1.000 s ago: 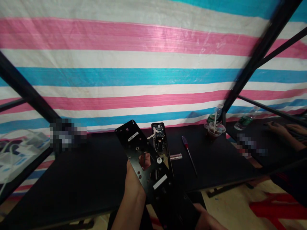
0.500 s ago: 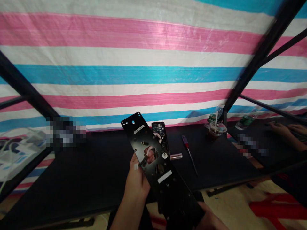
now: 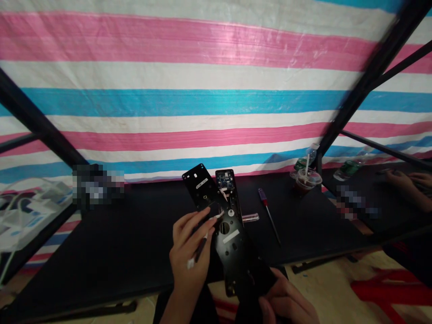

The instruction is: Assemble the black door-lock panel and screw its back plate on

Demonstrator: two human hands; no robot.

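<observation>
A: Where to find the black plate (image 3: 232,245)?

B: Between the left hand (image 3: 189,243) and the right hand (image 3: 290,299), slanting from upper left down to lower right, above the near part of the worktop (image 3: 135,234).

A: And at the lower right end?

B: Gripped at the edge by the right hand, between thumb and bent fingers.

A: And at the left?

B: Reaching over the plate from the near left, close to the cut-outs, bent at the fingers and drawn together at the tips. Pinching a small white cable end (image 3: 217,217), just left of the round white spot on the plate. Also, lying across the hand, a dark lead (image 3: 201,248) with a white tip. Too small to tell about any plugging in.

A: Behind the plate?

B: An open black casing (image 3: 237,198), partly covered by the plate, with a circuit board (image 3: 225,180) showing at the far end.

A: To the right of that?

B: First a clear, pinkish packet (image 3: 250,218), then a screwdriver (image 3: 267,207) with a purple and red handle. Farther right, near the back, a lidded cup (image 3: 308,180) with a straw, just in front of a bottle (image 3: 312,153).
</observation>
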